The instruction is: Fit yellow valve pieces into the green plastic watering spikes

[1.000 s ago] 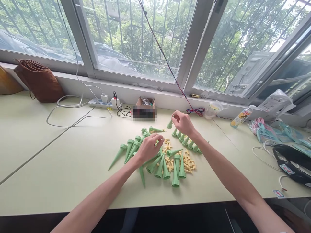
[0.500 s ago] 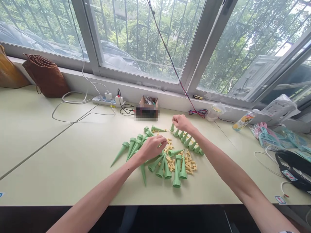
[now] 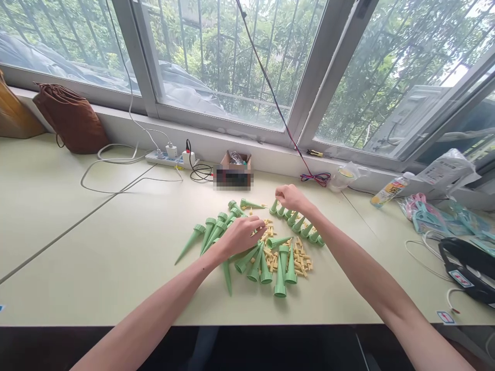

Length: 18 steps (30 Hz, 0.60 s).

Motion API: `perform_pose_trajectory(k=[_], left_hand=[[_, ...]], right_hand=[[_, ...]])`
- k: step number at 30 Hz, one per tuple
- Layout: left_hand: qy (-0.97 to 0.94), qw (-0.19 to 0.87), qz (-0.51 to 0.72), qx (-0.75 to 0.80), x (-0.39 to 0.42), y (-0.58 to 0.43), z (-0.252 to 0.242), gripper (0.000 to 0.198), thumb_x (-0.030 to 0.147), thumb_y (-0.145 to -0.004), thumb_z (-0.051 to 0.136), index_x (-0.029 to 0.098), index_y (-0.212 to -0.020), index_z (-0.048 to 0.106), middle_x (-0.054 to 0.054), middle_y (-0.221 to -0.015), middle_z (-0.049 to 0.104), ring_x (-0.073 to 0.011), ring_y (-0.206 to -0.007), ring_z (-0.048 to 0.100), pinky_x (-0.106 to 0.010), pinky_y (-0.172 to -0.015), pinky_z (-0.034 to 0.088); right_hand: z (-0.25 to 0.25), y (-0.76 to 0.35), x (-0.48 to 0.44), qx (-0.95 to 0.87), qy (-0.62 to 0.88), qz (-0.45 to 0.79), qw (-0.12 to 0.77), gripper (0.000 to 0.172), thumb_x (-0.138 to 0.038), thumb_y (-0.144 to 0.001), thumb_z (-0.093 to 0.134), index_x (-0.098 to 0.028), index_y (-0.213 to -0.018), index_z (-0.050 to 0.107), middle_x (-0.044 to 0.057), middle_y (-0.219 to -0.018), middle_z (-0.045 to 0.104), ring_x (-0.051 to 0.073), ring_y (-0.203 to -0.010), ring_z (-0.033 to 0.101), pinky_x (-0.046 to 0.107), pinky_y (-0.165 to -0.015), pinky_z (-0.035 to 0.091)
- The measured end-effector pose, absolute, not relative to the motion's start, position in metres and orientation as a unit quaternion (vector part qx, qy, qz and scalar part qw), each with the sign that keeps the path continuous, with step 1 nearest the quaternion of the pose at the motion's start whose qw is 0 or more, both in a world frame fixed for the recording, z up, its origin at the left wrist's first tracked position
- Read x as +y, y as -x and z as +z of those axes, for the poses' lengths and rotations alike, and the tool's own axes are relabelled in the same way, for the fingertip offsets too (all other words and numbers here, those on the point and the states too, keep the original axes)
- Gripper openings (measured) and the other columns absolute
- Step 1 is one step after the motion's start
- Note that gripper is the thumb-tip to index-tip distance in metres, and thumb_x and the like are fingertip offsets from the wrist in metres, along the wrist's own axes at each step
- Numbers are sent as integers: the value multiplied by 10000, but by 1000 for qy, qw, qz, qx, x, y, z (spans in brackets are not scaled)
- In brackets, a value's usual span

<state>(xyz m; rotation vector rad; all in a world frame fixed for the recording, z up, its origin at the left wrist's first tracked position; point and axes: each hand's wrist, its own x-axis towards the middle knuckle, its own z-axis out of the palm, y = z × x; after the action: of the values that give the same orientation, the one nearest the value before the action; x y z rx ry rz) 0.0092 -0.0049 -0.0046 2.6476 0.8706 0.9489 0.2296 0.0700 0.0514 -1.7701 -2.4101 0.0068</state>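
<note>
Right hand (image 3: 291, 198) pinches the tip of an upright green cone (image 3: 273, 209) beneath it; left hand (image 3: 243, 234) curls nearby, whether holding anything unclear. Likely light, stiff plastic, it seems best gripped mid-taper.

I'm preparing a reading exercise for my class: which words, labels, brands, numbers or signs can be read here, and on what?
No word reads with certainty.
Bottle: lettering too blurred.
White package: print too small.
Headphones: sticker with a red mark, too blurred.
Right-hand table sticker: red mark, too blurred.
Far-left table sticker: cut off, unreadable.
Green cones: no lettering visible.
</note>
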Motion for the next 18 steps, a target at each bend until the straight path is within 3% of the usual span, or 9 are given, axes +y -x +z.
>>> perform_pose_trajectory(k=[7, 13, 18], left_hand=[[-896, 90, 318, 295, -4, -8, -7, 267, 234, -957, 452, 176, -768, 631, -11, -713, 587, -115, -565, 489, -247, -556, 357], [-902, 86, 304, 293, -5, -7, -8, 297, 249, -974, 424, 173, -763, 619, -15, -713, 581, -117, -562, 479, -248, -560, 356], [-905, 71, 297, 295, -4, -6, -10, 319, 268, -979, 419, 175, -733, 599, -9, -682, 559, -115, -539, 445, -254, -548, 335]], right_hand=[[59, -226, 59, -808, 586, -21, 55, 185, -167, -861, 545, -179, -829, 727, 81, -823, 715, 187, -785, 597, 262, -708, 361], [65, -201, 40, -811, 563, -120, 107, 197, -228, -936, 509, -121, -970, 671, 163, -1023, 643, 272, -990, 520, 381, -902, 339], [50, -169, 43, -857, 497, -81, 106, 182, -179, -978, 442, -128, -1037, 607, 140, -1017, 609, 238, -969, 518, 299, -764, 397]])
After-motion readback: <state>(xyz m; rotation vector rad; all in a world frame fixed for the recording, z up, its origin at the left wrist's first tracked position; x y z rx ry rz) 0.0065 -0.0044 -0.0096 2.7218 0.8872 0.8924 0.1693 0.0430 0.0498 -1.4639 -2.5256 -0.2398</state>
